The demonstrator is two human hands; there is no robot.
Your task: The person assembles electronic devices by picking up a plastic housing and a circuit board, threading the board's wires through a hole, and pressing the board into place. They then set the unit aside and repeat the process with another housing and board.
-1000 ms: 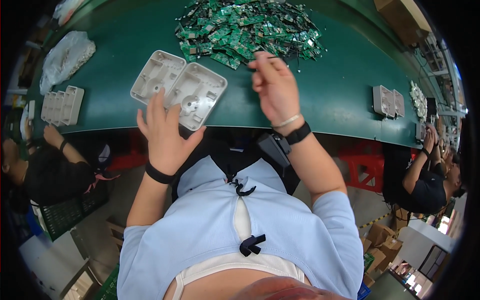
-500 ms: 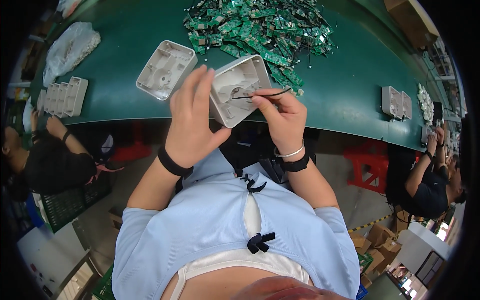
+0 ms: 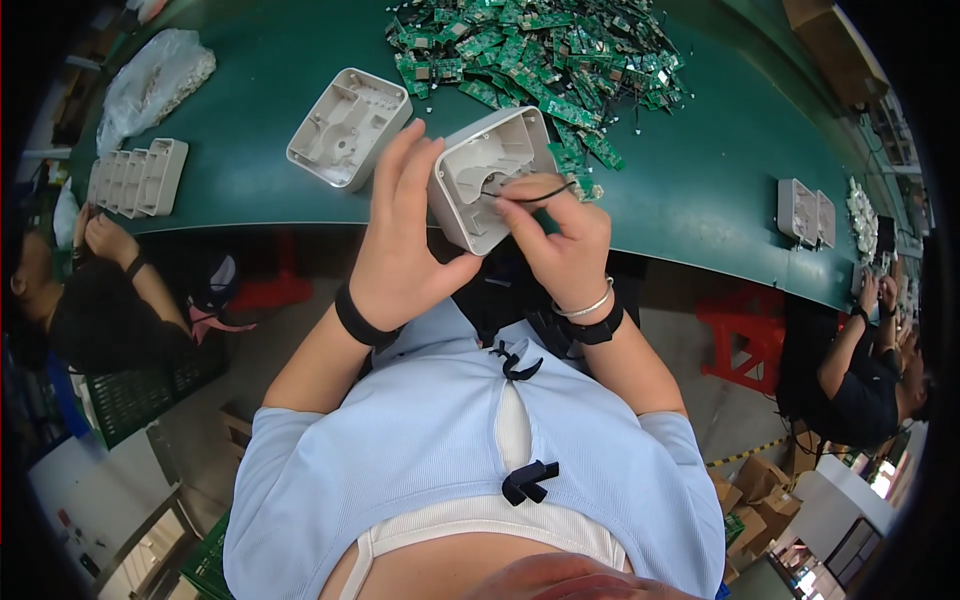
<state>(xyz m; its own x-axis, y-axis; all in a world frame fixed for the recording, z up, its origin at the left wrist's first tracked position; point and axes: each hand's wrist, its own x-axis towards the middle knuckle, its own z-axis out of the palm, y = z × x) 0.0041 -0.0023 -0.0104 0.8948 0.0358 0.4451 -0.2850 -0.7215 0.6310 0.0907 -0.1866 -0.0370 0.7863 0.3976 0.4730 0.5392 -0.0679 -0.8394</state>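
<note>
Centre of frame: left hand (image 3: 405, 245), fingers spread wide, grips tilted white housing (image 3: 492, 150) by its side; right hand (image 3: 560, 240), thumb and fingers closed, pinches black wire (image 3: 556, 193) over its interior. Upper centre: heap of green circuit boards (image 3: 540, 55) on desk (image 3: 700, 190)

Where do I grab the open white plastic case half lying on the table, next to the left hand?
Probably pinch the left wall of that case half, coming from the left. It lies open side up with raised walls, and its left side looks free, while the left hand crowds its right.
</note>
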